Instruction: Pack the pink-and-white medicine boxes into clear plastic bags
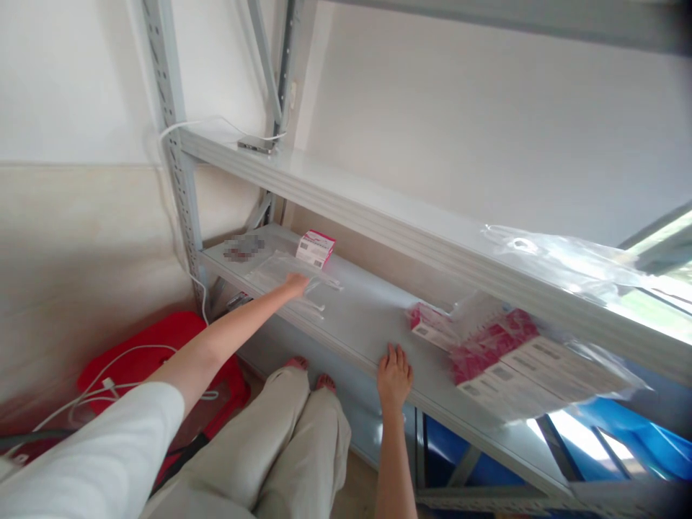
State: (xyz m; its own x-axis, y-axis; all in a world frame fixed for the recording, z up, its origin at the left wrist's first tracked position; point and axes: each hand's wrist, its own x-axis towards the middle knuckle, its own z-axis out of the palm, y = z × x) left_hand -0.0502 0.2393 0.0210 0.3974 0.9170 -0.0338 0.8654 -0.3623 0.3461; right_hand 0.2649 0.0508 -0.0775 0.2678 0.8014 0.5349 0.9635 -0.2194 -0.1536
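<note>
Bags (pixel 273 270) by the left hand (pixel 296 285)

The thin, see-through bags lie flat on the low gray shelf (pixel 367 306), near its left end. The left hand reaches down onto them. Its fingers are hard to see, so I cannot tell if it grips a bag or only touches one. The right hand (pixel 394 371) is open and rests palm down by the front edge of the same shelf. Just behind the left hand is a pink and white box (pixel 315 250). Off to the right of the right hand, a small box (pixel 432 324) sits by a big clear pack (pixel 621 375) with pink and white boxes (pixel 502 367) in it. The high shelf (pixel 346 184) has a shiny bag (pixel 562 256) at the right and a flat gray thing (pixel 256 145) at the left.
</note>
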